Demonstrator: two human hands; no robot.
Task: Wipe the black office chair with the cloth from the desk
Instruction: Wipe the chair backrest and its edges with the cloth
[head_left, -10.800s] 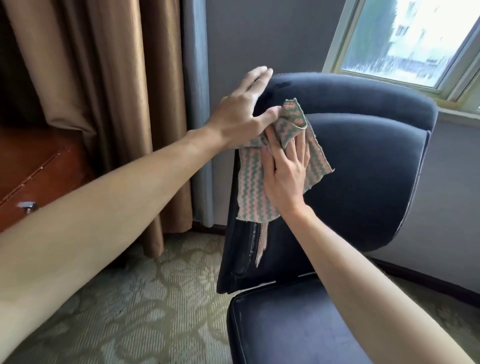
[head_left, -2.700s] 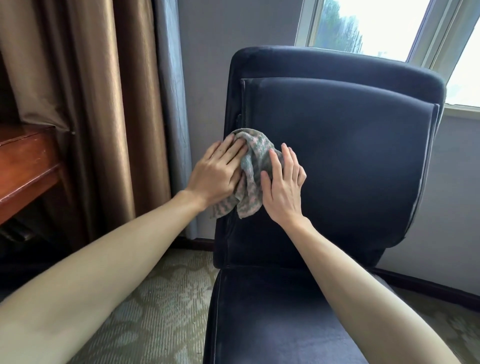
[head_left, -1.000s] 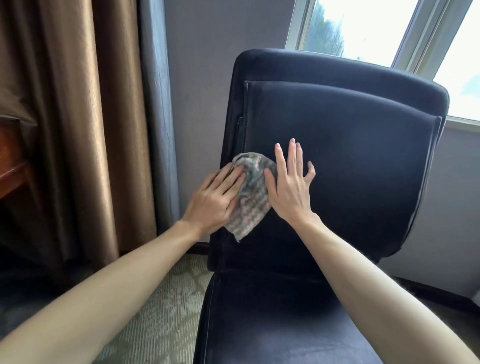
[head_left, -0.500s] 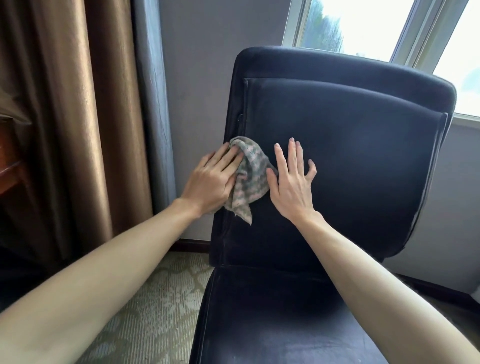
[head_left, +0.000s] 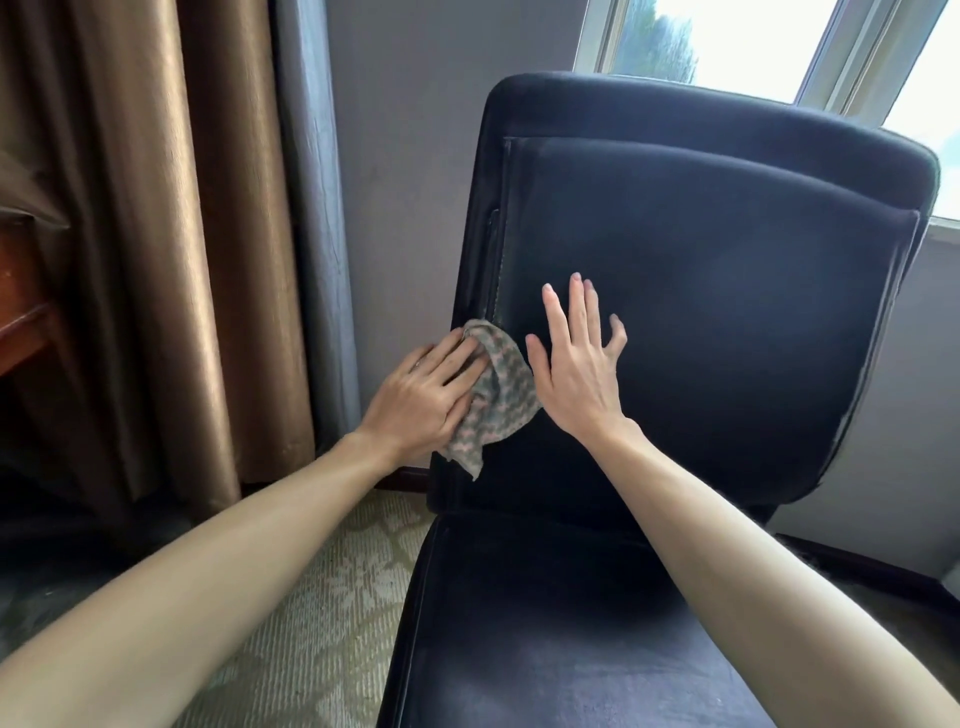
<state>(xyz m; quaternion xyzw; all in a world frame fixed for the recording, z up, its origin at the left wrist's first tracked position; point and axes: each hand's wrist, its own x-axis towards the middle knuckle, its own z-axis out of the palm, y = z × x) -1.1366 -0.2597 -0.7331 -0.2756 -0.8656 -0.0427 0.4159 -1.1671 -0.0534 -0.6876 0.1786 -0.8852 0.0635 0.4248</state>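
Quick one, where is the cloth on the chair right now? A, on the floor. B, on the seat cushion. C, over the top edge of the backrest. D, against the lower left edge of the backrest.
D: the left hand presses the cloth against the lower left edge of the backrest.

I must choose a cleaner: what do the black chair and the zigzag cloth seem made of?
Black padded office chair: imitation leather or short-pile fabric, unclear; matt, faint sheen, stitched seam. Pink-and-green zigzag cloth: soft textile, perhaps microfibre; it crumples into folds.
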